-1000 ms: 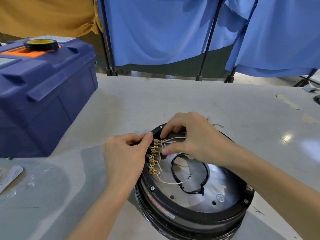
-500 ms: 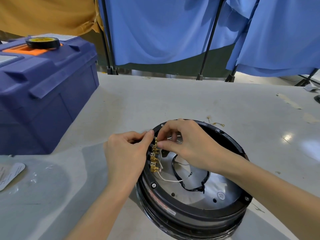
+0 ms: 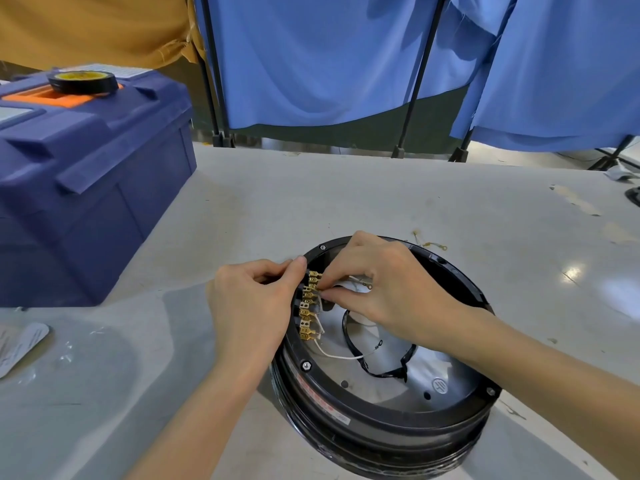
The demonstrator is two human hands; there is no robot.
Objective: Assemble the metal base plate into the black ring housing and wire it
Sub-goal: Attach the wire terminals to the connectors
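Note:
The black ring housing [image 3: 381, 419] stands on the table in front of me, with the shiny metal base plate [image 3: 408, 382] seated inside it. A row of brass terminals [image 3: 307, 308] lines the ring's left inner wall, with thin white wires [image 3: 341, 356] and a black cable loop [image 3: 384, 372] over the plate. My left hand [image 3: 251, 306] grips the ring's left rim beside the terminals, thumb at the top one. My right hand [image 3: 388, 292] reaches over the ring and pinches a wire end against an upper terminal.
A large blue toolbox [image 3: 79, 181] with a roll of black tape [image 3: 83, 82] on its lid stands at the left. Loose yellow wire bits [image 3: 431, 242] lie just behind the ring. A grey flat piece [image 3: 19, 344] lies at the left edge. Blue curtains [image 3: 346, 57] hang behind the table.
My right hand has slid left and down from the ring's back edge to the upper terminals, fingertips now pinched there. The left hand has stayed on the rim.

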